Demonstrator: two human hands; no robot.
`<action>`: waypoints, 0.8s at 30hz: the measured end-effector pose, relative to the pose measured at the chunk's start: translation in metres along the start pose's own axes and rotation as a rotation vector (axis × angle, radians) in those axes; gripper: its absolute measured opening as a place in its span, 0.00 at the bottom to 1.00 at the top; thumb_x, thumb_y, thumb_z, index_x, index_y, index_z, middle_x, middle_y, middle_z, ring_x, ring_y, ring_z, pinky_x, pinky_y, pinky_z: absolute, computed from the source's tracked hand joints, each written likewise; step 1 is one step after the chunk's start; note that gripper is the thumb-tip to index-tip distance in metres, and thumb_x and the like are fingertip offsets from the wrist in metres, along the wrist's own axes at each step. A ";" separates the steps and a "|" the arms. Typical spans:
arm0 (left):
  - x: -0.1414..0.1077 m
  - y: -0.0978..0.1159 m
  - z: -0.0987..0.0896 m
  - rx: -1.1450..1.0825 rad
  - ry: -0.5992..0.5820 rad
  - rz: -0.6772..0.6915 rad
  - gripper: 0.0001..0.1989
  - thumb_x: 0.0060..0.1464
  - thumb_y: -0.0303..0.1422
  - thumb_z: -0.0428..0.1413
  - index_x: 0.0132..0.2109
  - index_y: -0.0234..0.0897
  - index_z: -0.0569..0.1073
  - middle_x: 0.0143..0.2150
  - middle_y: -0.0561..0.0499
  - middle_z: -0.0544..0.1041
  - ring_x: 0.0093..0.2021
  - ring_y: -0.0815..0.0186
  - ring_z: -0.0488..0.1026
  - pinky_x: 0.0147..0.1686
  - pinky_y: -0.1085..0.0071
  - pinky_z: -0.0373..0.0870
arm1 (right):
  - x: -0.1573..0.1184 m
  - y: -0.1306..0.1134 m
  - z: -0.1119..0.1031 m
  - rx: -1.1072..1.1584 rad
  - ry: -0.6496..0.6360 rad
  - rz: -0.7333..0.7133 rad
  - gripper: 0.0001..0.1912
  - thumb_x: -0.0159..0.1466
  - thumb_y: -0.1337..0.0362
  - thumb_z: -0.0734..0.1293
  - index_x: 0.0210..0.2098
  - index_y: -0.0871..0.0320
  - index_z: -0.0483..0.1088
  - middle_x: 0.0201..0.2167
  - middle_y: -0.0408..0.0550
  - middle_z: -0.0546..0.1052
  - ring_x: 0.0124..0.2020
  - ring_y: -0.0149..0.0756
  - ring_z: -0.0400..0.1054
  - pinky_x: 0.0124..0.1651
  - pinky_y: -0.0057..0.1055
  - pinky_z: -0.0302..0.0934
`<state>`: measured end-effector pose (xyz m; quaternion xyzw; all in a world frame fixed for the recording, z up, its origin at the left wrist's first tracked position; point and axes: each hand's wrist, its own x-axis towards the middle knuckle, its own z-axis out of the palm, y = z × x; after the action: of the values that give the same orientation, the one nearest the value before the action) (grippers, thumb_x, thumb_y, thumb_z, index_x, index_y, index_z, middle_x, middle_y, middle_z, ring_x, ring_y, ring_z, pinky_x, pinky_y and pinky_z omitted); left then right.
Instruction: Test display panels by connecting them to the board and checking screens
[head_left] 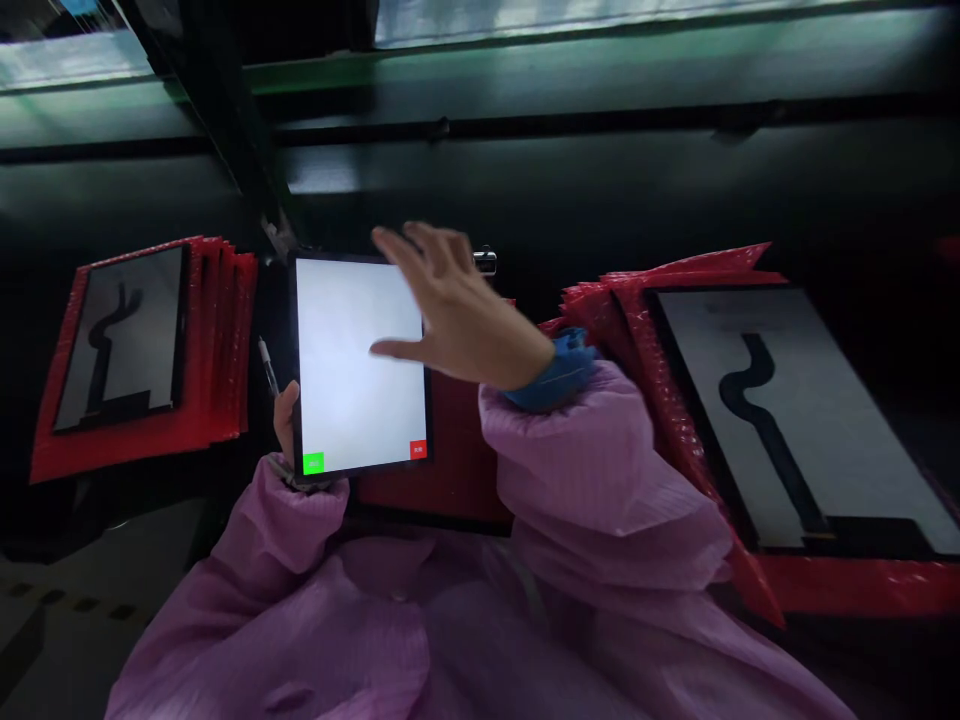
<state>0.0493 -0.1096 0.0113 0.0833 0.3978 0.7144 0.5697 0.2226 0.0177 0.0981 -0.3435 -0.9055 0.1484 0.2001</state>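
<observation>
A lit display panel glows white, with a green box in its lower left corner and a red box in its lower right. My left hand grips the panel's lower left edge; the thumb shows and the other fingers are hidden behind it. Over the panel's right side is my right hand, fingers spread and nothing in them. Whether it touches the screen I cannot tell. A blue band circles my right wrist. Just left of the panel is a pen.
At left, a dark panel with a ribbon cable lies on stacked red bubble bags. On the right, another unlit panel rests on red bubble bags. A dark post rises behind the lit panel.
</observation>
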 end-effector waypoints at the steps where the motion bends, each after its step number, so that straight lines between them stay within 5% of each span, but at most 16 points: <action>1: 0.000 -0.001 0.001 -0.022 -0.002 0.023 0.22 0.47 0.47 0.65 0.43 0.36 0.79 0.45 0.48 0.83 0.47 0.57 0.79 0.49 0.64 0.75 | 0.000 -0.007 0.008 0.016 -0.022 -0.059 0.56 0.59 0.51 0.76 0.74 0.61 0.44 0.72 0.68 0.48 0.73 0.66 0.42 0.71 0.67 0.45; 4: 0.001 -0.002 0.006 -0.049 0.010 0.109 0.23 0.50 0.46 0.63 0.48 0.34 0.79 0.47 0.46 0.82 0.52 0.54 0.77 0.54 0.62 0.72 | 0.001 -0.027 0.035 0.025 -0.101 -0.189 0.62 0.52 0.46 0.79 0.74 0.57 0.46 0.75 0.67 0.43 0.74 0.68 0.38 0.72 0.68 0.41; 7: 0.003 -0.002 0.006 -0.053 0.052 0.142 0.22 0.51 0.43 0.62 0.49 0.36 0.78 0.46 0.48 0.82 0.55 0.56 0.75 0.56 0.62 0.70 | -0.001 -0.044 0.047 -0.035 -0.152 -0.179 0.56 0.55 0.49 0.79 0.73 0.57 0.51 0.75 0.65 0.45 0.74 0.68 0.39 0.72 0.65 0.44; 10: 0.007 0.000 0.000 -0.068 0.036 0.103 0.19 0.52 0.42 0.61 0.48 0.35 0.79 0.45 0.48 0.82 0.51 0.56 0.77 0.54 0.61 0.71 | -0.003 -0.059 0.042 -0.107 -0.171 -0.164 0.35 0.65 0.60 0.72 0.68 0.61 0.61 0.71 0.64 0.56 0.70 0.59 0.54 0.67 0.53 0.59; 13: 0.008 0.001 -0.004 -0.102 -0.020 0.059 0.16 0.54 0.40 0.60 0.44 0.34 0.79 0.42 0.48 0.82 0.44 0.59 0.78 0.51 0.64 0.72 | -0.004 -0.068 0.034 -0.153 -0.168 -0.160 0.14 0.72 0.72 0.60 0.54 0.64 0.72 0.58 0.60 0.71 0.57 0.47 0.65 0.50 0.39 0.71; 17: 0.004 0.003 0.001 -0.068 -0.051 0.073 0.17 0.55 0.42 0.60 0.45 0.34 0.79 0.42 0.48 0.82 0.44 0.60 0.78 0.51 0.66 0.72 | -0.001 -0.061 0.019 -0.065 -0.168 -0.162 0.14 0.72 0.71 0.59 0.52 0.60 0.73 0.51 0.55 0.75 0.53 0.45 0.67 0.41 0.36 0.70; 24: 0.002 0.009 0.003 0.044 0.007 0.008 0.20 0.47 0.48 0.62 0.43 0.40 0.78 0.42 0.51 0.82 0.47 0.57 0.79 0.49 0.61 0.76 | 0.006 -0.011 0.004 0.023 0.133 0.017 0.31 0.68 0.64 0.68 0.68 0.56 0.60 0.64 0.60 0.65 0.65 0.56 0.58 0.65 0.57 0.58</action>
<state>0.0438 -0.1070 0.0185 0.0949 0.4153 0.7080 0.5633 0.2103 0.0130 0.1007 -0.3580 -0.8856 0.1372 0.2622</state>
